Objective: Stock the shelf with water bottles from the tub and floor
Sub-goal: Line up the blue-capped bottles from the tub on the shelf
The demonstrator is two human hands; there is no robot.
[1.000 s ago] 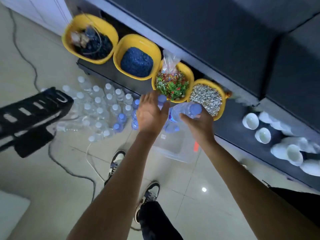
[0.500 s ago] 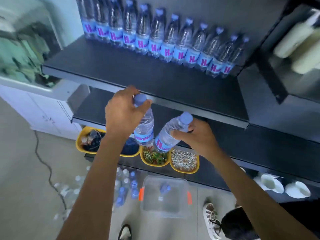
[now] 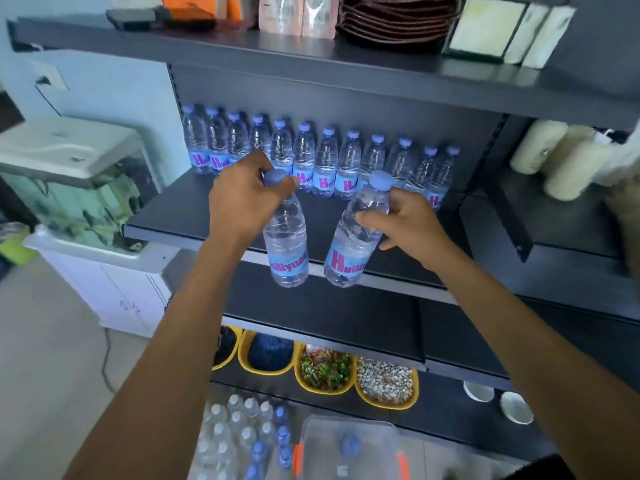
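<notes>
Bottles come up in pairs, one per hand. The left hand (image 3: 242, 202) closes around the neck of the left bottle (image 3: 285, 233) so it hangs upright; the right hand (image 3: 403, 225) wraps the tilted right bottle (image 3: 356, 237) mid-body. Both hover over the shelf (image 3: 166, 216) edge, before the back row (image 3: 322, 161), probably starting a second row. They are clear, blue-capped, with blue labels and pink lettering.
</notes>
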